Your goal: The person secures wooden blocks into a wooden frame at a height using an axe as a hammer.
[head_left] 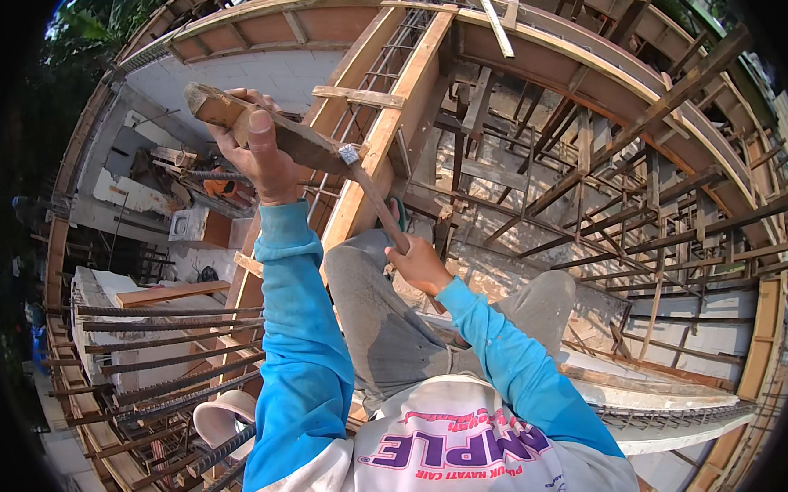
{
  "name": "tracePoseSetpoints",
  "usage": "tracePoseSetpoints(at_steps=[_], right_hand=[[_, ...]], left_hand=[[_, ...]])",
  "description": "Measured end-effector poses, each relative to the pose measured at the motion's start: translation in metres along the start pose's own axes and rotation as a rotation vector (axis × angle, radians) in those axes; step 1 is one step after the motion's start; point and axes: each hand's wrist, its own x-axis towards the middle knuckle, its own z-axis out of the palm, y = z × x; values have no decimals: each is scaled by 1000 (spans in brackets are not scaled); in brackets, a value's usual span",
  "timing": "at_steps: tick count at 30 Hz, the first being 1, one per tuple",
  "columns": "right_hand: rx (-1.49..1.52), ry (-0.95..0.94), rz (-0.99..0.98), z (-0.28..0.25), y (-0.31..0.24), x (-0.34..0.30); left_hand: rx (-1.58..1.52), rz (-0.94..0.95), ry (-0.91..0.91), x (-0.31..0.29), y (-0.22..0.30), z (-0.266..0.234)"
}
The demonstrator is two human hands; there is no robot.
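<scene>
Ribbed rebar (173, 324) at left; left grip (266, 164) clasping timber (309, 146) (blocky, rough), right grip (423, 267) wrapped round wooden-handled hammer (376, 198).

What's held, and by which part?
Left hand: brown wooden plank, near its middle. Right hand: metal-headed hammer, by its wooden handle, away from the head.
</scene>
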Motion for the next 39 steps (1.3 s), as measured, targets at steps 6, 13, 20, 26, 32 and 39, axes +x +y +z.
tracePoseSetpoints(at_steps=[6,13,20,26,32,39], right_hand=[[145,-162,18,-24,6,20],[793,-369,315,-30,12,1],[222,11,-173,-40,-55,-17],[293,367,-697,-42,-119,-31],[98,21,178,20,26,-13],[580,-193,359,-29,-21,-17]], left_hand=[[24,-41,13,-5,-4,9],[-73,-77,-135,-14,-2,15],[-61,-74,-100,-6,0,5],[-49,-53,-119,-8,2,4],[-118,-90,-143,-4,3,10],[-99,-105,-113,-9,6,1]])
